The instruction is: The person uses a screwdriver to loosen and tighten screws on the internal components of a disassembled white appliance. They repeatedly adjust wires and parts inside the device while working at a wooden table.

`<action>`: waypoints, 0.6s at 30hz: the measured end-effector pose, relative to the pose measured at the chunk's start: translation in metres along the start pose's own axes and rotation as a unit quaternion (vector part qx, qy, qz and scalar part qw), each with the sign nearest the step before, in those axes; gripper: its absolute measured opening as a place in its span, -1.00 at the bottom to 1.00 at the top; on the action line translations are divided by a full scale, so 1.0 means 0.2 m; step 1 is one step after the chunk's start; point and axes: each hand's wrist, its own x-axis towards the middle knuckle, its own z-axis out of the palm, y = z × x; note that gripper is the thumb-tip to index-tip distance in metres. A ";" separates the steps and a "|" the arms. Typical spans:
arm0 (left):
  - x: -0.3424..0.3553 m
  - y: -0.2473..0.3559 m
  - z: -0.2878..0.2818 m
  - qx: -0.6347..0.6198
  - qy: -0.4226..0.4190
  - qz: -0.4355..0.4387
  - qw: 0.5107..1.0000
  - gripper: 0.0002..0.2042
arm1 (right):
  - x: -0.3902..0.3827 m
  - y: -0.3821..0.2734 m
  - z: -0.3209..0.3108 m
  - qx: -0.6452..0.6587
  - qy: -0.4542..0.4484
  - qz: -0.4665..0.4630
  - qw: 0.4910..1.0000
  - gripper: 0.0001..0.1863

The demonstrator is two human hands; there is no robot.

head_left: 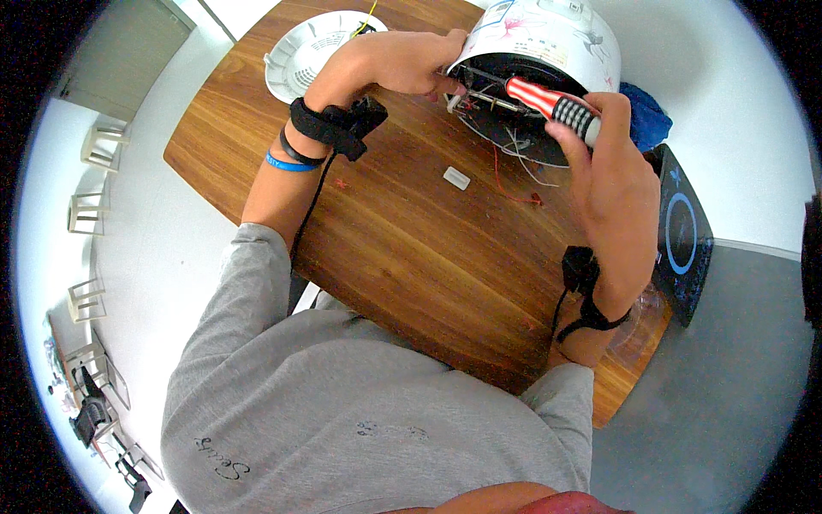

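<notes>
A white rice cooker (548, 38) with a flower print lies on its side at the far edge of the table, its open underside facing me. My right hand (616, 193) is closed around the red, black and white handle of a screwdriver (533, 92). The shaft points left into the opening. At the cooker's left rim, my left hand (402, 64) grips the edge, its fingertips reaching just inside near the screwdriver's tip. Loose red and white wires (498, 171) hang out onto the table. What the tip touches is too small to tell.
A white vented cover (295, 58) lies at the back left of the wooden table (411, 248). A small white plastic piece (456, 177) rests mid-table. To the right stand a black panel with a blue ring (685, 231) and something blue and crumpled (646, 118).
</notes>
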 end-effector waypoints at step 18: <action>-0.01 -0.01 0.00 -0.006 0.002 0.005 1.000 -0.34 | 0.03 0.00 0.03 -0.042 0.035 0.014 0.998 -0.51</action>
